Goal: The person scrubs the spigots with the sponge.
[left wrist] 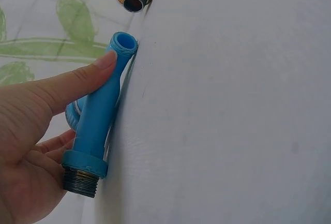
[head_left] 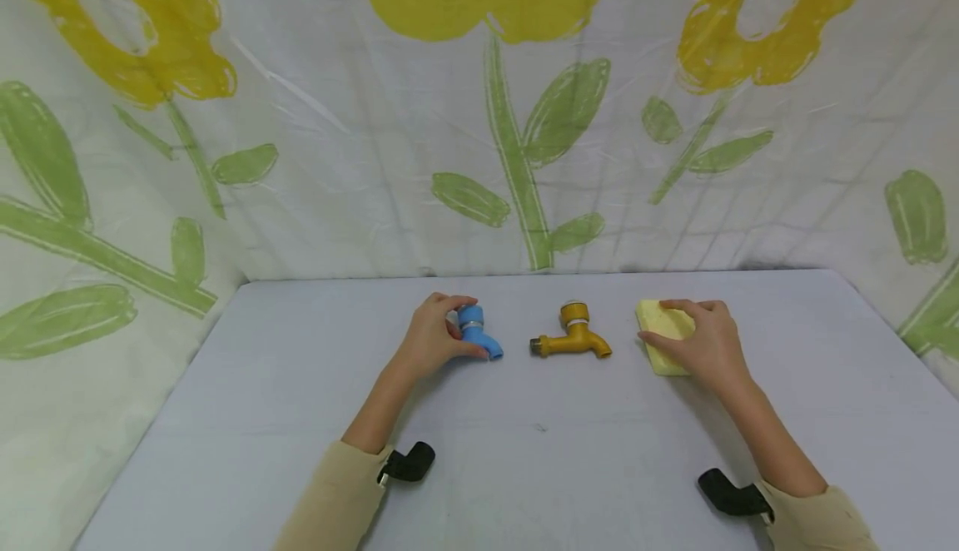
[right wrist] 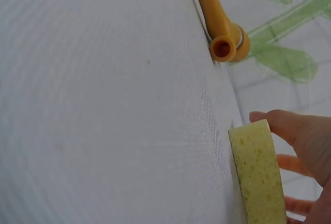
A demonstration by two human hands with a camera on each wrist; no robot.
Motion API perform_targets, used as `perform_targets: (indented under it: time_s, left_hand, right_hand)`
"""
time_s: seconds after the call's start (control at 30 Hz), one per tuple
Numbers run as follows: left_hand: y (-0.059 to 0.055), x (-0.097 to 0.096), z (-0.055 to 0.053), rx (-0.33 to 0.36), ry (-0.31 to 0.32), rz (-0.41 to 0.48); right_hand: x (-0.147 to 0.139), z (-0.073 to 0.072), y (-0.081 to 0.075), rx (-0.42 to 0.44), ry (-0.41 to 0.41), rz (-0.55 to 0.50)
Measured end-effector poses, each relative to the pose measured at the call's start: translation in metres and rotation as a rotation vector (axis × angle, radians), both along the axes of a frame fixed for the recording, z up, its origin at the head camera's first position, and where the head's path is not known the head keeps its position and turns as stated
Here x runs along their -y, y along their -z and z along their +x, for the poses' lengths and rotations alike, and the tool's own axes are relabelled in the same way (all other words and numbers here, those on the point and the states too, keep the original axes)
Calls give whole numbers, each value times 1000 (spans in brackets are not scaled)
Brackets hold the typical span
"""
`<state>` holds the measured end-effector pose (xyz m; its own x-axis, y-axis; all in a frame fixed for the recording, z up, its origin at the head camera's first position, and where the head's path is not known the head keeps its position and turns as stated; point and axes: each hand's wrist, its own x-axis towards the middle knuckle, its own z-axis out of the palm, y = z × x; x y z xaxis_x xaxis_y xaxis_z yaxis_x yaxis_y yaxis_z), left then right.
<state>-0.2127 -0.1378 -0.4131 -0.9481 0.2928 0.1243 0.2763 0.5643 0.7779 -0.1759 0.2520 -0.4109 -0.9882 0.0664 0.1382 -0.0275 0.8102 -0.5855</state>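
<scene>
My left hand (head_left: 432, 339) grips a blue faucet (left wrist: 98, 115), its thumb pressed near the spout and its index finger over the knob. In the left wrist view, the faucet's dark threaded end points down toward the palm. Over on the right, my right hand (head_left: 708, 343) spans a pale yellow sponge (right wrist: 257, 175), with the thumb by its left edge and the index finger by its far edge. The sponge's other fingers are partly hidden behind it in the right wrist view. Between the hands lies a yellow faucet (head_left: 573, 340), untouched, with its spout to the right.
A white-covered table (head_left: 479, 451) holds everything. Behind it hangs a pale cloth backdrop (head_left: 322, 185) painted with yellow flowers and green leaves. Black curved pieces (head_left: 410, 461) stick out from both sleeve cuffs.
</scene>
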Motion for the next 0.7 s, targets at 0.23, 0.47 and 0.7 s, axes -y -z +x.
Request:
perform_targets:
  time_s: [0.23, 0.47, 0.7]
  left_hand:
    - [0, 1, -3, 4, 20, -5]
    - [-2, 5, -5, 14, 36, -4]
    - [-7, 17, -2, 21, 13, 6]
  right_hand:
    - [2, -1, 3, -9, 12, -14]
    - [0, -2, -2, 31, -8, 8]
    - [-18, 3, -12, 104, -115, 5]
